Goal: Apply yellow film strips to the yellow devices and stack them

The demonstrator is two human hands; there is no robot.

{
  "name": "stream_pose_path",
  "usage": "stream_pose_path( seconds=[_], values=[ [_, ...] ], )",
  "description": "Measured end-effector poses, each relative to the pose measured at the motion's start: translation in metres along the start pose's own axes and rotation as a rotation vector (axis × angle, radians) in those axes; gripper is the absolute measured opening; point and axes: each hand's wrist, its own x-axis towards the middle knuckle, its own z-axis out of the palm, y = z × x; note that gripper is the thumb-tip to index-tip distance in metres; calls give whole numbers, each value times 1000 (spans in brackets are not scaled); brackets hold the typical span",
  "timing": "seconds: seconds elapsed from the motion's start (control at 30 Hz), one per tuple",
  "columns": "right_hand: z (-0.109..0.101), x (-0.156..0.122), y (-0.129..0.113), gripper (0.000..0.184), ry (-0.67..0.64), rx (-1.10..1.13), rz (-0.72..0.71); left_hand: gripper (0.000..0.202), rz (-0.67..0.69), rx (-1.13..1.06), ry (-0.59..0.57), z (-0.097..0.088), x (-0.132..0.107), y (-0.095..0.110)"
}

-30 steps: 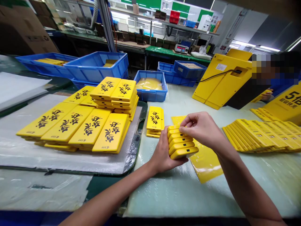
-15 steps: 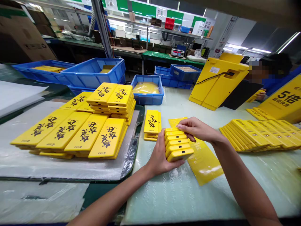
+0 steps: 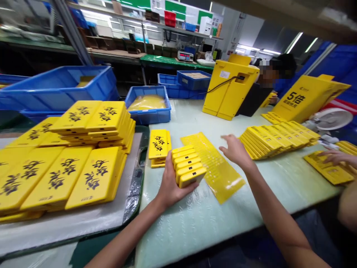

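Note:
My left hand (image 3: 169, 184) grips a fanned stack of several yellow power banks (image 3: 187, 166), held on edge just above the table. My right hand (image 3: 235, 149) hovers over the table to the right of that stack with its fingers loosely spread and nothing in them. It is closest to a long row of overlapping yellow power banks (image 3: 275, 138) on its right. Under and between my hands lies a yellow sticker sheet (image 3: 214, 167). A short pile of printed yellow power banks (image 3: 158, 146) sits just left of the held stack.
Large piles of printed yellow power banks (image 3: 83, 149) cover a tray on the left. Blue bins (image 3: 147, 104) stand behind. Yellow display stands (image 3: 230, 87) rise at the back right beside a seated person. Another person's hand (image 3: 333, 158) rests on yellow sheets at far right, near a white fan (image 3: 331, 119).
My right hand has let go of the top of the held stack and moved right toward the long row. The view has swung to the right.

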Motion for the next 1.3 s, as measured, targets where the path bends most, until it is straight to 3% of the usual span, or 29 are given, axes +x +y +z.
stream_pose_path(
  seconds=[0.07,0.17,0.37,0.5,0.63,0.77,0.87,1.03,1.3],
  values=[
    [7,-24,21,19,-84,-61,123,133,-1,-11,9,0,1,-2],
    [24,-60,32,18,-134,-50,184,135,-1,-11,7,0,2,-2],
    [49,-93,10,19,-91,-128,216,135,-35,-13,15,1,3,4],
    [54,-100,-1,19,-51,-161,202,137,-13,4,24,2,3,2],
    [53,-100,4,35,-19,-45,226,138,-18,-14,24,3,2,-2],
    [47,-96,12,21,-52,42,261,138,-24,-8,30,3,1,-3],
    [47,-98,7,18,-42,-40,291,137,-8,-2,45,4,1,-3],
    [55,-107,-6,15,-63,-231,206,139,-19,-12,41,4,1,-1],
    [52,-100,-12,12,-147,-309,189,136,13,3,26,3,2,5]
  ],
)
